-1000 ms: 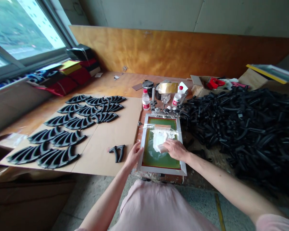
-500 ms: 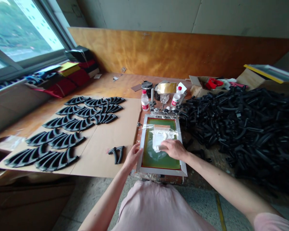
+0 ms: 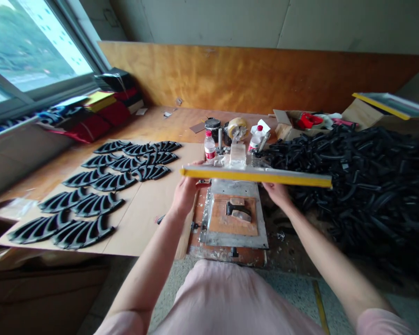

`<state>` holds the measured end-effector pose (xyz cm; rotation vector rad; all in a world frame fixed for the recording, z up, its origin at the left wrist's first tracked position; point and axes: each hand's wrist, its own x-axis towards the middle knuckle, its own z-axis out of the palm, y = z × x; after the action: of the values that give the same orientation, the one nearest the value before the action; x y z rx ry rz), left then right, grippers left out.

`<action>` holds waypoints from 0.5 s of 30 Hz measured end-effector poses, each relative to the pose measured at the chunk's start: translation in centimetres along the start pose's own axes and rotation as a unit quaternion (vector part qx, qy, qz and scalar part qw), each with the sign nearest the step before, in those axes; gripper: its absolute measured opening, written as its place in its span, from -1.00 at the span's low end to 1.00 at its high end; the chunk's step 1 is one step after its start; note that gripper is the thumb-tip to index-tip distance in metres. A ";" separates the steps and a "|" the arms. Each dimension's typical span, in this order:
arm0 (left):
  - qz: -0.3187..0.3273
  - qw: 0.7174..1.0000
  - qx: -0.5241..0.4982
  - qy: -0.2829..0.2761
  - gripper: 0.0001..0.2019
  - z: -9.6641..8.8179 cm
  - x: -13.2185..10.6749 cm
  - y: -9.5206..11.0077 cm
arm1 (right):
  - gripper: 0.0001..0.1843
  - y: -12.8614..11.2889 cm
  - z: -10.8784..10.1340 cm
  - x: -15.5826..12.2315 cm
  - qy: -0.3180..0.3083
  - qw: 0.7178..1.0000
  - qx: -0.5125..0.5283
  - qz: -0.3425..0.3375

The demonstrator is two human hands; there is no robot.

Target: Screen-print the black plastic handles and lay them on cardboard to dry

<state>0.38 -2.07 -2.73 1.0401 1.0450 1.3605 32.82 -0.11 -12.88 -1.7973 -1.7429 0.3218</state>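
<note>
Both hands are at the frame (image 3: 256, 176), well apart from each other. The left hand (image 3: 185, 193) is clamped on its left end, fingertips showing above the yellow edge. The right hand (image 3: 277, 193) is under the same edge, right of the middle; its fingers are partly hidden, and I cannot tell whether they grip. The frame is raised clear of the plate (image 3: 235, 239), yellow edge toward the person.

Below, the metal plate carries a brown board (image 3: 219, 225), on which one black part (image 3: 239, 208) lies. A dark knob (image 3: 233, 252) sits at the plate's near edge.

Left of the plate, cardboard (image 3: 150, 204) covers some of the table (image 3: 174, 123). Five rows of black parts (image 3: 84, 230) lie on it, fanned side by side. To the right is a large heap (image 3: 356, 186) of similar black pieces.

Beyond the frame stand two red-capped bottles, one at left (image 3: 210, 146), one at right (image 3: 256, 139), with a tape roll (image 3: 239, 126) and a dark jar (image 3: 213, 128) between them. Behind the heap: an open carton (image 3: 284, 122) with red items (image 3: 310, 122), and a second yellow-edged frame (image 3: 401, 107). A wooden panel (image 3: 247, 74) stands along the back.
</note>
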 end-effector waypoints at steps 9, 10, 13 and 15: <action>-0.226 0.973 -0.003 -0.047 -0.41 3.1 -5.5 -5.5 | -0.80 -6.0 6.4 -8.1 -0.160 0.977 -0.138 -0.026; -0.311 0.947 -0.002 -0.085 -0.39 3.2 -7.4 -7.1 | -0.80 -7.1 6.3 -8.7 -0.141 0.982 -0.120 -0.027; -0.370 0.925 -0.071 -0.052 -0.44 2.8 -11.2 -10.7 | -0.84 -9.5 5.8 -10.6 -0.142 0.974 -0.034 -0.171; -0.351 0.933 -0.079 0.009 -0.47 0.9 -11.6 -11.9 | -0.84 -9.0 5.3 -10.9 -0.164 0.950 0.027 -0.265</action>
<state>4.44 -13.20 -14.41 0.4535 1.1505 0.8419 21.28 -9.78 -14.49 -1.2154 -2.3396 0.4527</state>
